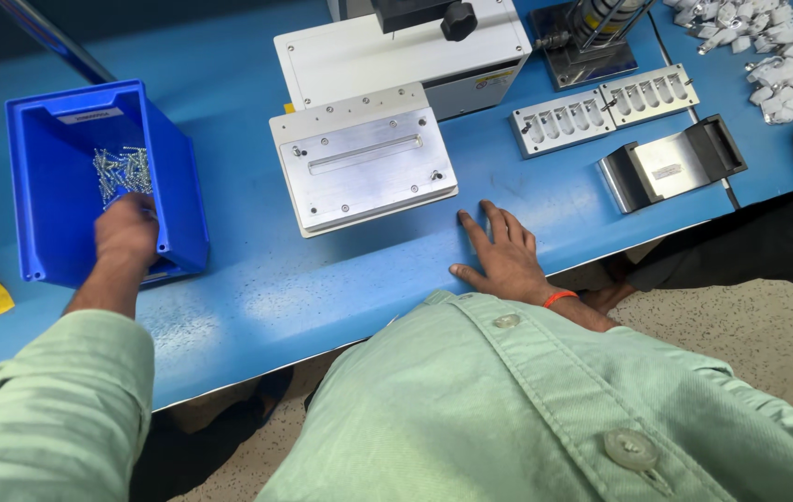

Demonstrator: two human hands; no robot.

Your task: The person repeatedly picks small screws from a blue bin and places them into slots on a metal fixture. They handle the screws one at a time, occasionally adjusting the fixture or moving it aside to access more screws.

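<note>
Your left hand (126, 232) reaches into the open blue plastic bin (43, 195); its grip is hidden behind the knuckles, so you cannot tell what it holds. The small silver metal pins (122, 172) lie just beyond that grip. A careless scoop could scatter pins onto the blue tabletop (257, 288). Your right hand (500, 256) lies flat, fingers spread, holding nothing, just below the flat aluminium fixture plate (364, 167).

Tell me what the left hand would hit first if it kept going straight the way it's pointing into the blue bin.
Most likely the pile of small metal pins on the floor of the blue bin. The left hand points up-frame toward them, fingertips just short of the nearest ones. How high it hovers above the floor is unclear.
</note>
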